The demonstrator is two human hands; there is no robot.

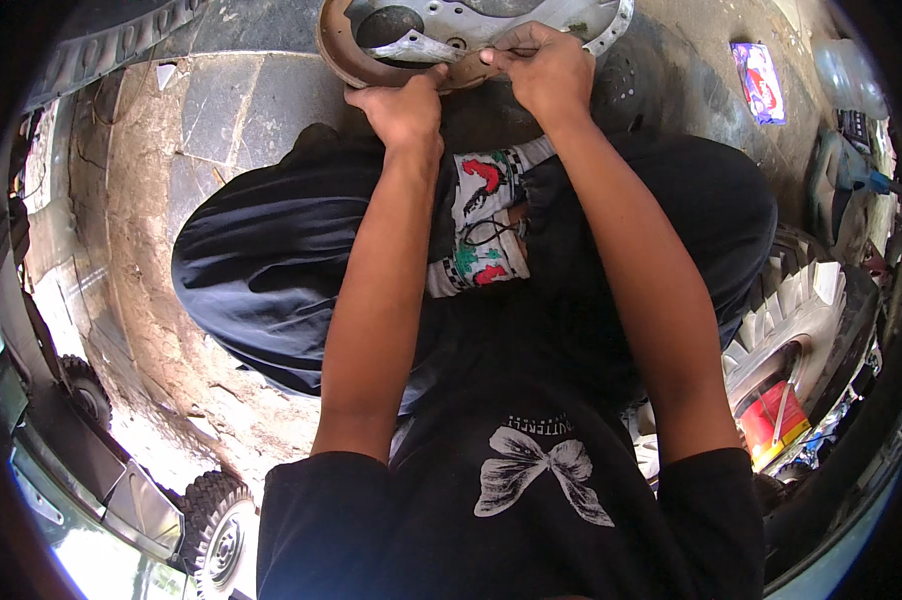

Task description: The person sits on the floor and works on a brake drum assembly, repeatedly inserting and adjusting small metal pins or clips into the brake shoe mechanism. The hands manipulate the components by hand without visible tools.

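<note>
At the top edge of the head view lies a rounded metal part with a rust-brown curved rim and a grey inner plate pierced by holes. Part of it is cut off by the picture's edge. My left hand grips the near rim, its thumb pressed on top. To its right, my right hand is closed on the same rim, fingertips pinched together against the brown surface. Whether a small piece sits between those fingertips, I cannot tell.
My crossed legs in dark trousers frame the work. A purple and white packet lies right on the stone floor. Clear plastic bottle, large tyre and red-yellow container stand at the right. Wheels are lower left.
</note>
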